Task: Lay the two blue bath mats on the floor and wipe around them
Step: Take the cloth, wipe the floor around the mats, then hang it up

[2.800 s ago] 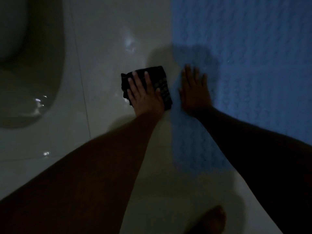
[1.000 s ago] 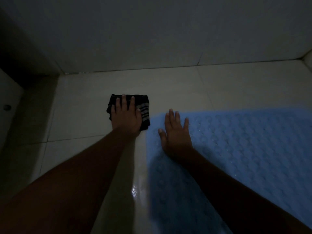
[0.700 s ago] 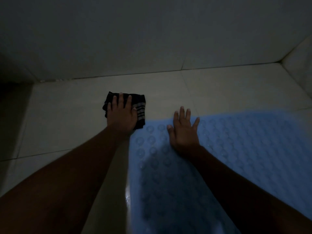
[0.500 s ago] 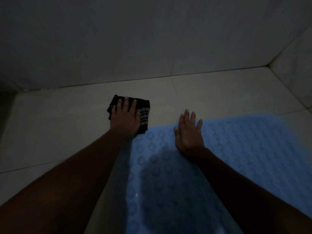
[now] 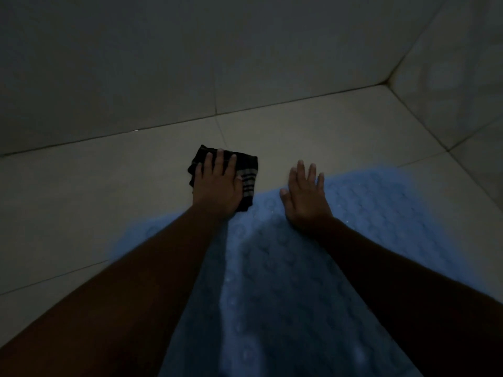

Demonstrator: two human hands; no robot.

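Note:
A blue bath mat (image 5: 381, 221) with round raised bumps lies flat on the pale tiled floor (image 5: 81, 191), filling the lower middle and right of the head view. My left hand (image 5: 217, 186) presses flat on a folded dark cloth with pale stripes (image 5: 249, 172), which sits on the floor just beyond the mat's far edge. My right hand (image 5: 306, 198) rests palm down, fingers spread, on the mat near that same edge. Only one mat is in view. The room is dim.
A tiled wall (image 5: 190, 63) rises behind the strip of floor beyond the mat. A second wall (image 5: 462, 77) meets it in a corner at the upper right. Bare floor tiles stretch to the left of the mat.
My left hand has slid the cloth to the right along the mat's far edge. My right hand has shifted right on the mat. The view has turned toward the right corner.

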